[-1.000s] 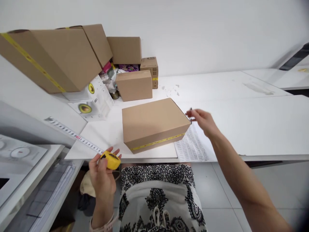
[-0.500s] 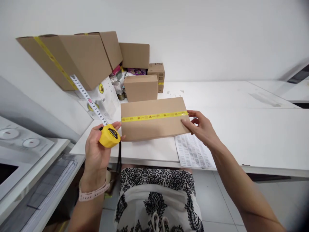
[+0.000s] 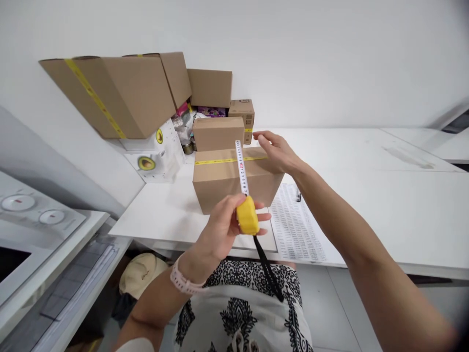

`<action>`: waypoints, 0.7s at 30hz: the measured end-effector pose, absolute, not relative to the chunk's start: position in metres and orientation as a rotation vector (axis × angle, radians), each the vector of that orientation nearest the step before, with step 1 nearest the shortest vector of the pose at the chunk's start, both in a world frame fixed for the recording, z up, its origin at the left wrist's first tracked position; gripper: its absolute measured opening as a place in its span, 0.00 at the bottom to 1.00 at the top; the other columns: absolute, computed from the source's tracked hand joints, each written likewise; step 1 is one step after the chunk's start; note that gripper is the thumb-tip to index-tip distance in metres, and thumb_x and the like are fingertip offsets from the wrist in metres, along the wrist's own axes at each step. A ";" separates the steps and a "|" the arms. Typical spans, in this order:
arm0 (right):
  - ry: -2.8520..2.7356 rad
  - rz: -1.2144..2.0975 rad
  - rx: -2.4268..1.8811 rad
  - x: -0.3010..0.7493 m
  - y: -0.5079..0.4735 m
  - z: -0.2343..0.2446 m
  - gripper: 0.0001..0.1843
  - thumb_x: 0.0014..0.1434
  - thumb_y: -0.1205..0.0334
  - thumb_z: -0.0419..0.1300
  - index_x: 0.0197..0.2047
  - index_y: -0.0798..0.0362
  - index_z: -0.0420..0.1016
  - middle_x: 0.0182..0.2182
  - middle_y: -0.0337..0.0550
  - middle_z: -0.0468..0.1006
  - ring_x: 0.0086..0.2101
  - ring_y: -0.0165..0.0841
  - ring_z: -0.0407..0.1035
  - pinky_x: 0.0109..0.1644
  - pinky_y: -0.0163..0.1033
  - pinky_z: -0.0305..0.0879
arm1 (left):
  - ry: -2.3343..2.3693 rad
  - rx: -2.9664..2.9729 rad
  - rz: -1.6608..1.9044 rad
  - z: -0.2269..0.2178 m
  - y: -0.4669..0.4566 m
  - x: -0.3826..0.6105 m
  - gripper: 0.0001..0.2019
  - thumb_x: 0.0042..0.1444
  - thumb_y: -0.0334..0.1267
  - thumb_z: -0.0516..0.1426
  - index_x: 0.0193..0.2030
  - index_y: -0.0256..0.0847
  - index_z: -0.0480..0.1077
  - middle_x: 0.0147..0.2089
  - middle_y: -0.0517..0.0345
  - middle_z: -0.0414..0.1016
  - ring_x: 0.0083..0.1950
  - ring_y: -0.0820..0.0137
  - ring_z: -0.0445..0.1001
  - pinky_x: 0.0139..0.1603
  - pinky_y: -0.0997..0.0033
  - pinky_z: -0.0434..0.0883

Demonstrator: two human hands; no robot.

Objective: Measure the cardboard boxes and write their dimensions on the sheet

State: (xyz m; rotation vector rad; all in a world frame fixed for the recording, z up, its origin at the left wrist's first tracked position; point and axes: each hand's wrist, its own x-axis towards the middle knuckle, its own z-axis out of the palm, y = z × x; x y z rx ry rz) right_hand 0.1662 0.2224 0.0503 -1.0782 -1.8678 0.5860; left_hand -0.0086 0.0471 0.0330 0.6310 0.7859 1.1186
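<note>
A yellow tape measure (image 3: 247,216) is in my left hand (image 3: 223,226), with a black wrist strap hanging from it. Its white blade sticks out away from me, above the top of a cardboard box (image 3: 234,188) sealed with yellow tape. Whether the blade touches the box I cannot tell. The box stands on the white table, with its long front side towards me. At the box's right end my right hand (image 3: 276,150) hovers near the top edge, fingers stretched and holding nothing. Its fingertips point left.
Behind the box stand another brown box (image 3: 218,133) and a small printed carton (image 3: 242,108). Large boxes (image 3: 135,93) rest on white avocado-printed cartons (image 3: 152,159) at the left. A printed label sheet (image 3: 298,225) lies by the front edge of the white table (image 3: 384,210).
My left hand has swung the tape measure right, from beside the box to in front of it. The box now sits upright on the table, and my right hand has let go of it.
</note>
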 end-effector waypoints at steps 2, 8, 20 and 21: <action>-1.910 0.694 -1.040 0.154 0.234 0.053 0.26 0.68 0.44 0.50 0.59 0.49 0.74 0.60 0.47 0.73 0.60 0.44 0.65 0.67 0.53 0.56 | 0.809 0.627 1.145 0.035 0.066 0.001 0.14 0.55 0.45 0.62 0.41 0.37 0.69 0.40 0.46 0.80 0.39 0.55 0.83 0.31 0.61 0.80; -2.058 0.752 -1.130 0.136 0.258 0.048 0.25 0.69 0.49 0.50 0.61 0.50 0.74 0.63 0.46 0.72 0.61 0.42 0.66 0.67 0.49 0.57 | 0.839 0.552 1.178 0.042 0.094 0.018 0.12 0.55 0.43 0.62 0.37 0.36 0.68 0.34 0.51 0.79 0.32 0.61 0.82 0.36 0.57 0.79; -2.236 0.503 -1.237 0.132 0.281 0.036 0.19 0.67 0.53 0.54 0.53 0.50 0.81 0.58 0.47 0.76 0.58 0.46 0.68 0.67 0.51 0.58 | 0.798 0.540 1.146 0.024 0.090 0.010 0.16 0.55 0.47 0.63 0.41 0.37 0.68 0.38 0.48 0.80 0.36 0.58 0.83 0.35 0.60 0.79; -2.229 0.512 -1.230 0.132 0.281 0.036 0.19 0.67 0.54 0.54 0.52 0.51 0.81 0.58 0.48 0.76 0.58 0.45 0.68 0.67 0.51 0.58 | 0.804 0.542 1.148 0.023 0.088 0.009 0.16 0.55 0.47 0.63 0.41 0.37 0.68 0.38 0.48 0.80 0.36 0.57 0.83 0.34 0.60 0.79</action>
